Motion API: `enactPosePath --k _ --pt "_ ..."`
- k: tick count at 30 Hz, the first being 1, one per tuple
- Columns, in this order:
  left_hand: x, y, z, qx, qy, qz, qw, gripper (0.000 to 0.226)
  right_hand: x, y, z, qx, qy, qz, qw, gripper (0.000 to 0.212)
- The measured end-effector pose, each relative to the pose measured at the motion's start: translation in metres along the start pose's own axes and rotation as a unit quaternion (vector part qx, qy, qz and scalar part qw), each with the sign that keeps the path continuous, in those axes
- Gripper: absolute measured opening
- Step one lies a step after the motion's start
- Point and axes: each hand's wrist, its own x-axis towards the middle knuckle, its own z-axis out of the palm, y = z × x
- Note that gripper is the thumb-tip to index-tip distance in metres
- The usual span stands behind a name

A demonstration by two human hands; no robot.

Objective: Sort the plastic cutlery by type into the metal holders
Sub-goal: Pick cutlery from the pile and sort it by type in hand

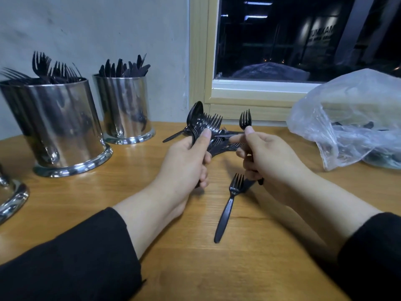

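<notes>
Left hand (184,157) fingers grasp a black spoon-and-fork bundle (204,122); right hand (267,157) pinches one glossy black fork (245,120)

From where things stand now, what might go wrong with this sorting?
The left hand grips a mixed bundle of spoons and forks, so a spoon could ride along into the fork holder. The loose fork on the table lies below the right hand and might be overlooked or knocked.

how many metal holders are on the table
3: a holder of forks at left, a holder of knives behind it, and a third cut off at the left edge.
</notes>
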Motion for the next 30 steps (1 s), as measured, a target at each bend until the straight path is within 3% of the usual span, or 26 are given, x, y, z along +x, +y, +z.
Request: enactPosePath --k 4,10,14,18,26,28,30 --pt "-0.001 0.0 0.002 0.006 -0.011 0.009 1.0 0.038 -0.002 -0.005 0.002 0.078 -0.02 0.025 0.996 0.05" --pt "-0.002 -0.001 0.003 0.026 -0.014 0.035 0.999 0.036 -0.008 -0.005 0.012 0.163 -0.061 0.06 0.983 0.026" --pt "-0.001 -0.001 0.002 0.034 -0.027 0.039 0.998 0.035 -0.012 -0.005 0.011 0.154 -0.077 0.044 0.984 0.017" --pt "-0.005 0.0 0.002 0.044 -0.053 0.017 0.997 0.038 -0.014 -0.005 0.009 0.096 -0.071 0.013 0.993 0.012" --pt "-0.005 0.001 0.001 -0.052 -0.099 -0.046 0.993 0.028 -0.018 -0.006 0.008 -0.001 -0.064 -0.019 0.998 0.018" --pt "-0.003 0.001 0.0 -0.065 -0.104 -0.054 0.991 0.029 -0.011 -0.007 0.001 -0.125 -0.039 -0.063 0.989 0.031" --pt "0.0 0.001 -0.002 -0.07 -0.089 -0.055 0.992 0.032 0.0 -0.006 -0.012 -0.298 -0.024 -0.113 0.947 0.035"
